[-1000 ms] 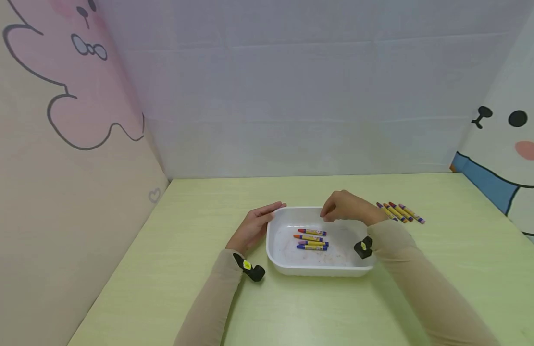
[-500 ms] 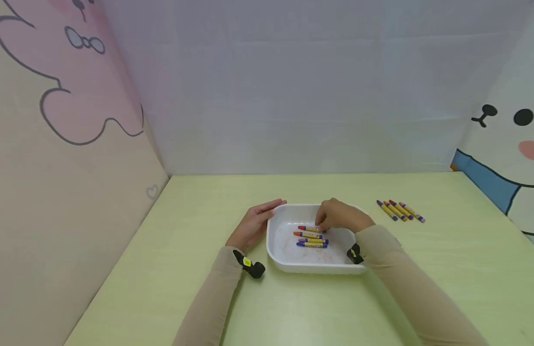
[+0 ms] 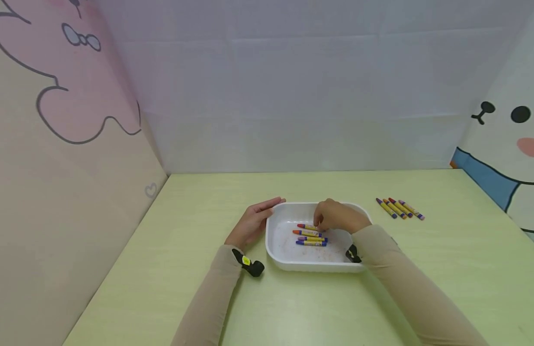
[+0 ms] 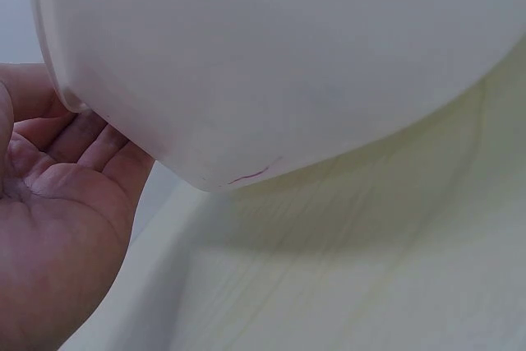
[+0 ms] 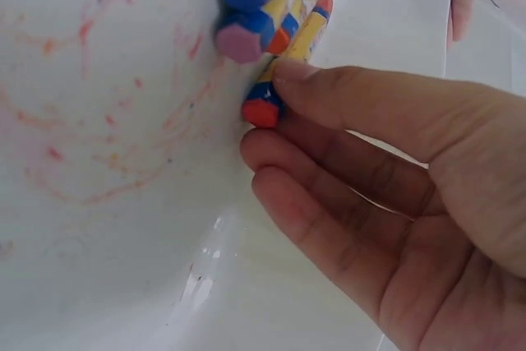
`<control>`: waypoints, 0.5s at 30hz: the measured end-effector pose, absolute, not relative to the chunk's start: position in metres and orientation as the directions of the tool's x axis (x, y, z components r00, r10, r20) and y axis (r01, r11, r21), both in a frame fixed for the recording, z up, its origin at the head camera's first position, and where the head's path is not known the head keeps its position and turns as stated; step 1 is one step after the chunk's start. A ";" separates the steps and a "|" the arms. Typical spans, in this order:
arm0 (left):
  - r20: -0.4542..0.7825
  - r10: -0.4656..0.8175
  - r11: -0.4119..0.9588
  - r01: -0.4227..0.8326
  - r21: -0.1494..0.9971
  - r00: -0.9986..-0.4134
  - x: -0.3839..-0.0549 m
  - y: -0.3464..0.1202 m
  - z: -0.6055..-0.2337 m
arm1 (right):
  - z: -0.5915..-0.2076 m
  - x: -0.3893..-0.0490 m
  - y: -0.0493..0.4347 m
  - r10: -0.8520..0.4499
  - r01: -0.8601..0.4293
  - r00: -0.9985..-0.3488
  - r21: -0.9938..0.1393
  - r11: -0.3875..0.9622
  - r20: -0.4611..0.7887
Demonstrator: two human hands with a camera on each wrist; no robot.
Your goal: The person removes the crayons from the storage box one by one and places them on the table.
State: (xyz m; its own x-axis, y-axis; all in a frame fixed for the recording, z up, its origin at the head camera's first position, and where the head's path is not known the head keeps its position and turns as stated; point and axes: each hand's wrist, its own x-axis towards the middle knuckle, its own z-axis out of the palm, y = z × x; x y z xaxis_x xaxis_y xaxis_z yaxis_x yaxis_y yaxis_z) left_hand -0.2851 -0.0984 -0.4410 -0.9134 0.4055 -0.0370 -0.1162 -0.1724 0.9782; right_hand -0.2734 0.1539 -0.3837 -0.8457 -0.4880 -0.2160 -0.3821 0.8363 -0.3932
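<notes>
A shallow white plastic tray [image 3: 292, 266] sits on the table, with several crayons lying side by side inside. My left hand [image 3: 249, 225] holds the tray at its far left corner, thumb at the rim and fingers along the outside; the left wrist view shows this hand [image 4: 70, 195] against the tray's outer wall. Inside the tray, my right hand [image 3: 339, 216] pinches the red crayon [image 5: 263, 111] near its end, thumb on top and fingers below. Beside it lie an orange crayon [image 3: 307, 233], a pinkish-purple crayon [image 3: 312, 239] and a blue crayon [image 3: 311, 243].
Several more crayons [image 3: 396, 208] lie in a slanted row on the table, right of the tray. A pale wall sheet [image 3: 267, 96] stands behind the table [image 3: 206, 192]. Waxy colour marks [image 5: 107, 121] streak the tray's floor.
My right hand has come down and leftward from above the tray's far side to the red crayon, and its fingers are now on it. The left hand stays at the tray's corner.
</notes>
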 end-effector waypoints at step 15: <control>-0.003 0.400 -0.165 -0.075 0.984 -0.916 -0.281 -0.098 -0.440 | -0.370 -0.268 0.157 -0.516 -0.414 -0.833 -0.393 0.821 -0.202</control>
State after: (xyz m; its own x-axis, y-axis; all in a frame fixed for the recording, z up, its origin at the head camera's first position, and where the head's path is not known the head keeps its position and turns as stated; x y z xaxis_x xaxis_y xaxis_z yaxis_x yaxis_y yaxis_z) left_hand -0.2807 -0.0984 -0.4405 -0.9164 0.4001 -0.0027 -0.0748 -0.1646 0.9835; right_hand -0.2676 0.1571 -0.3698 -0.8325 -0.5159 -0.2018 -0.4136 0.8212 -0.3932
